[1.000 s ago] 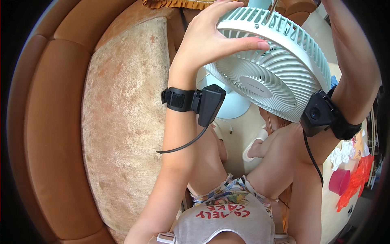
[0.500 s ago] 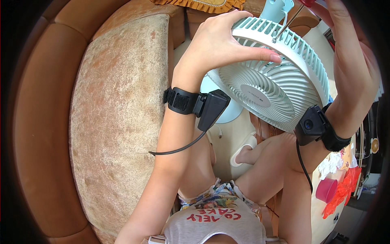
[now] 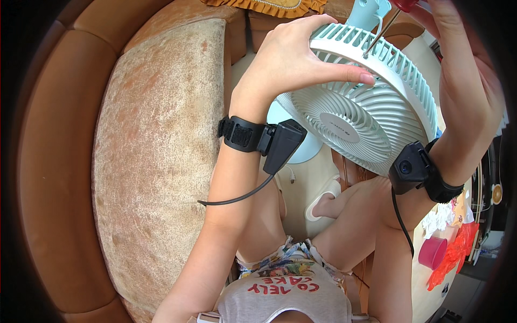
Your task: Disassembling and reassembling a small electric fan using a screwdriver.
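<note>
A pale mint-green fan (image 3: pixel 340 128) with a round ribbed grille is tilted in front of me. My left hand (image 3: pixel 291 62) grips the upper left of its rim, the thumb lying across the front grille and the fingers behind the edge. Up at the top right, my right hand (image 3: pixel 467 75) is closed on a screwdriver (image 3: pixel 403 5) with a red handle. Its thin metal shaft reaches down to the top of the fan's rim, where the tip meets the ribbed edge. Most of the right fingers are cut off by the picture's edge.
A worn beige-and-brown sofa seat (image 3: pixel 161 156) with a brown backrest (image 3: pixel 54 161) fills the left side. At the right stands a table with a pink container (image 3: pixel 432 253), a red plastic bag (image 3: pixel 458 255) and white paper (image 3: pixel 437 220). A white plug (image 3: pixel 292 175) lies on the floor.
The fan and my left hand have shifted very slightly to the right. The screwdriver's red handle shows a little more; its tip stays at the rim.
</note>
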`<state>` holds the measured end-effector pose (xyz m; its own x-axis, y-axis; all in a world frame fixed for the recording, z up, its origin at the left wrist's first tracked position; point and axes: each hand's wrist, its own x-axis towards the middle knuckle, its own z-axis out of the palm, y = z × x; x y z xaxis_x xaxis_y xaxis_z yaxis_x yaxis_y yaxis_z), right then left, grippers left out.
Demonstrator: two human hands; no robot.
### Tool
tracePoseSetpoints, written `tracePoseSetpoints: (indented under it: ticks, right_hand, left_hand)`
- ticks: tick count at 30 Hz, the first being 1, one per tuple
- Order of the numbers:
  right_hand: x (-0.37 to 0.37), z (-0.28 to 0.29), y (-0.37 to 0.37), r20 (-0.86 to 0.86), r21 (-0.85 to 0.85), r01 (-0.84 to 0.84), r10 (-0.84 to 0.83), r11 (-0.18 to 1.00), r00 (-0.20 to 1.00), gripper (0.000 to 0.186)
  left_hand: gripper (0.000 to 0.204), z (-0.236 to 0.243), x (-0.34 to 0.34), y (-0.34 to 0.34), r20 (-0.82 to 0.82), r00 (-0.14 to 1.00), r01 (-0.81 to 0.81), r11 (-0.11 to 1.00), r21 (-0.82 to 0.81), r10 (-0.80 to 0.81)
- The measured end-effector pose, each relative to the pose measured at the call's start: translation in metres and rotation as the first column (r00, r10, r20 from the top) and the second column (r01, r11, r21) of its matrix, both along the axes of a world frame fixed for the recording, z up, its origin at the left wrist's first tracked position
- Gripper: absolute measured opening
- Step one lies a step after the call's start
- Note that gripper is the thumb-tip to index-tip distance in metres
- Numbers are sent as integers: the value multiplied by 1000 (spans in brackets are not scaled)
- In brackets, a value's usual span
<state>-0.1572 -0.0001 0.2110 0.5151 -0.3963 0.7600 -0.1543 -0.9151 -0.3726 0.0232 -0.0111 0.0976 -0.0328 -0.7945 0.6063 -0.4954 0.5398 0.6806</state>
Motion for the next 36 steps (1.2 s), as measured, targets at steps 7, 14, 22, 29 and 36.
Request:
tracePoseSetpoints:
  ticks: [7, 14, 22, 29, 36]
  right_hand:
    - [0, 1, -1, 3, 1, 1, -1, 1000, 1000, 34]
    - [0, 1, -1, -4, -3, 9, -9, 1000, 1000, 33]
    - [0, 1, -2, -1, -1, 12, -12, 1000, 1000, 33]
    - [-1, 2, -4, -7, -2, 22, -22, 1000, 1000, 33]
    - [4, 7, -7, -29, -6, 6, -6, 1000, 1000, 33]
  left_hand:
    - [83, 1, 0, 2, -26, 1000, 11, 1000, -4, -11]
    - [84, -2, 0, 0, -14, 1000, 0, 999, -41, 0]
    - [86, -4, 0, -2, -11, 1000, -25, 997, -73, 25]
    - [88, -2, -3, -2, -3, 1000, -10, 999, -31, 10]
    - [89, -3, 0, -9, 77, 993, -79, 986, -150, 92]
